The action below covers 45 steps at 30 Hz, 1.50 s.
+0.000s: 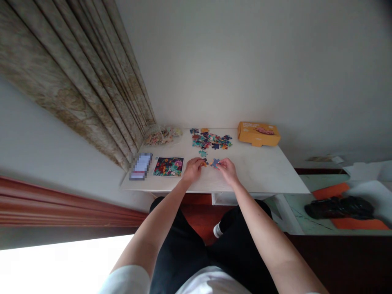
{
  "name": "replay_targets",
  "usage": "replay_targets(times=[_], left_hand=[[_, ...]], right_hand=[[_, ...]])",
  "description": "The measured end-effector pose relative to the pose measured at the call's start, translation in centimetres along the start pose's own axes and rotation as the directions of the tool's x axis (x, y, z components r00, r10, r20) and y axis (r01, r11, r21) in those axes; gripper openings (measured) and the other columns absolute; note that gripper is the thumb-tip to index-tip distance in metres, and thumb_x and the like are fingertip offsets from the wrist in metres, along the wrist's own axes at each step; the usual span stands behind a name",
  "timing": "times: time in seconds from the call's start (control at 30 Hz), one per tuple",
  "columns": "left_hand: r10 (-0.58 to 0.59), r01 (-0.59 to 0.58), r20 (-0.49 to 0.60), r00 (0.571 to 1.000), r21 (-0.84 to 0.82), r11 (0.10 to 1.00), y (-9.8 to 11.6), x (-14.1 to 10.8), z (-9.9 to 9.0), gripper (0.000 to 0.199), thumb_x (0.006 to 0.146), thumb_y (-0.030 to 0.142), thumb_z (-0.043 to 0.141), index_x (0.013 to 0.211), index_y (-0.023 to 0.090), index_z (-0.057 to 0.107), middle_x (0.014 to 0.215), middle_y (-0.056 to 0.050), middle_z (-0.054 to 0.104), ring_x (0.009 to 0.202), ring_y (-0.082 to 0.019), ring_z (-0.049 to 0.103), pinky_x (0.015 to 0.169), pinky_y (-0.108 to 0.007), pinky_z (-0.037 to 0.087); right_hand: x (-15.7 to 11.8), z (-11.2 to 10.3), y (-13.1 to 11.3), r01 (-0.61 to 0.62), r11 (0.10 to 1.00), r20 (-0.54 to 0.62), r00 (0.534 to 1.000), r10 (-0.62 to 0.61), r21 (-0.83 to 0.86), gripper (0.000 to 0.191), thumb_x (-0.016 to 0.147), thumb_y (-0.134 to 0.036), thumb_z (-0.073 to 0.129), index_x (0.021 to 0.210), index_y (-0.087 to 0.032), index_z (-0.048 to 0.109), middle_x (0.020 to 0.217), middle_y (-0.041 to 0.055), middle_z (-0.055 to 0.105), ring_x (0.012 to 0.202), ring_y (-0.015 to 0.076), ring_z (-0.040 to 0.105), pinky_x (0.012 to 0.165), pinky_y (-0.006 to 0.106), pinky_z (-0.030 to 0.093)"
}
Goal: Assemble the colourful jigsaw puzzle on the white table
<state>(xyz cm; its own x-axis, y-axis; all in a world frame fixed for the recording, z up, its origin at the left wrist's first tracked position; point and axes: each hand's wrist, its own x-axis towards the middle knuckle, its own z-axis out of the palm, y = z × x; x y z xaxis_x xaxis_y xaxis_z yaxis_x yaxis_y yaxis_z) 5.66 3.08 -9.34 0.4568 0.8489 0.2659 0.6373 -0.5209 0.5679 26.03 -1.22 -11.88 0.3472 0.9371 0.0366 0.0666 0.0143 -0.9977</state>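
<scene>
My left hand (pixel 193 169) is closed on a dark and orange puzzle piece (pixel 204 163) near the front of the white table. Close to its right, my right hand (pixel 227 168) pinches a blue-purple puzzle piece (pixel 215 162). A small gap shows between the two pieces. Just beyond them lies a single teal puzzle piece (pixel 203 153). Farther back is a heap of mixed puzzle pieces (pixel 208 141). To the left of my left hand, a colourful picture sheet (pixel 168 167) lies flat.
A phone (pixel 141 166) lies at the table's left edge. Behind it sits a clear plastic bag (pixel 161 135) of small pieces, against the curtain (pixel 101 61). An orange box (pixel 259 134) stands at the back right. The table (pixel 260 175) meets the wall behind.
</scene>
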Motion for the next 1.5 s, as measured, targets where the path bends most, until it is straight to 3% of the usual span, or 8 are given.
replay_targets(times=[0.1, 0.27, 0.47, 0.8, 1.03, 1.23, 1.5], left_hand=[[-0.088, 0.09, -0.018, 0.996, 0.114, 0.989, 0.0, -0.2, -0.1, 0.047, 0.087, 0.0, 0.052, 0.121, 0.023, 0.074, 0.125, -0.012, 0.071, 0.123, -0.026, 0.063, 0.111, -0.042, 0.047], [-0.037, 0.033, 0.03, 0.999, 0.128, 0.991, -0.2, -0.8, 0.1, 0.05, 0.085, -0.002, 0.05, 0.121, 0.024, 0.074, 0.129, -0.009, 0.073, 0.126, -0.025, 0.062, 0.115, -0.042, 0.041], [-0.015, 0.013, 0.058, 0.998, 0.046, 0.999, -0.3, -0.6, 0.2, 0.052, 0.084, -0.003, 0.05, 0.12, 0.025, 0.075, 0.134, -0.007, 0.073, 0.129, -0.022, 0.064, 0.121, -0.044, 0.034], [-0.01, -0.002, 0.097, 0.995, 0.12, 0.993, -0.3, -0.6, 0.3, 0.05, 0.09, 0.001, 0.047, 0.126, 0.025, 0.073, 0.136, -0.007, 0.072, 0.132, -0.021, 0.063, 0.12, -0.046, 0.035], [-0.011, -0.001, 0.091, 0.996, 0.136, 0.991, 0.0, -0.7, 0.1, 0.046, 0.094, 0.005, 0.048, 0.126, 0.025, 0.074, 0.138, -0.007, 0.072, 0.131, -0.021, 0.063, 0.121, -0.047, 0.034], [0.013, -0.034, 0.133, 0.991, 0.152, 0.988, -0.2, -0.9, 0.0, 0.051, 0.094, 0.003, 0.045, 0.128, 0.029, 0.073, 0.14, -0.005, 0.07, 0.137, -0.021, 0.059, 0.123, -0.05, 0.032], [0.039, -0.073, 0.156, 0.987, 0.22, 0.973, 0.2, -1.0, 0.1, 0.051, 0.095, 0.003, 0.046, 0.131, 0.03, 0.071, 0.143, -0.005, 0.068, 0.138, -0.022, 0.058, 0.123, -0.05, 0.035]], right_hand=[[-0.2, -0.3, 0.1, 0.016, 1.0, 0.013, 1.0, -0.016, -0.01, 0.041, 0.066, -0.05, 0.077, 0.09, -0.024, 0.056, 0.079, -0.0001, 0.068, 0.074, 0.0197, 0.069, 0.07, 0.031, 0.055], [-1.5, 0.0, -0.4, 0.078, 0.984, 0.122, 0.991, -0.058, -0.163, 0.04, 0.079, -0.035, 0.069, 0.117, -0.024, 0.065, 0.106, 0.0057, 0.076, 0.079, 0.0186, 0.071, 0.079, 0.034, 0.058], [-2.7, 1.0, -0.5, 0.137, 0.899, 0.147, 0.986, -0.083, -0.415, 0.029, 0.084, -0.027, 0.07, 0.112, -0.021, 0.073, 0.098, 0.0064, 0.079, 0.084, 0.022, 0.072, 0.084, 0.036, 0.057], [-3.2, 2.2, 0.1, 0.357, 0.633, 0.165, 0.925, -0.342, -0.687, 0.018, 0.093, -0.031, 0.069, 0.104, -0.018, 0.073, 0.1, 0.0126, 0.073, 0.1, 0.0295, 0.066, 0.093, 0.042, 0.053], [-4.2, 2.2, -1.3, 0.414, 0.533, 0.246, 0.9, -0.359, -0.738, 0.026, 0.1, -0.032, 0.06, 0.12, -0.018, 0.071, 0.118, 0.0141, 0.072, 0.11, 0.03, 0.062, 0.096, 0.041, 0.051], [-4.6, 2.4, -1.8, 0.462, 0.423, 0.371, 0.884, -0.283, -0.779, 0.028, 0.103, -0.028, 0.056, 0.124, -0.025, 0.074, 0.14, 0.0098, 0.069, 0.126, 0.03, 0.059, 0.1, 0.045, 0.045], [-4.6, 2.5, -1.7, 0.457, 0.411, 0.375, 0.888, -0.267, -0.789, 0.029, 0.102, -0.027, 0.056, 0.124, -0.026, 0.075, 0.14, 0.0093, 0.07, 0.129, 0.03, 0.058, 0.101, 0.045, 0.042]])
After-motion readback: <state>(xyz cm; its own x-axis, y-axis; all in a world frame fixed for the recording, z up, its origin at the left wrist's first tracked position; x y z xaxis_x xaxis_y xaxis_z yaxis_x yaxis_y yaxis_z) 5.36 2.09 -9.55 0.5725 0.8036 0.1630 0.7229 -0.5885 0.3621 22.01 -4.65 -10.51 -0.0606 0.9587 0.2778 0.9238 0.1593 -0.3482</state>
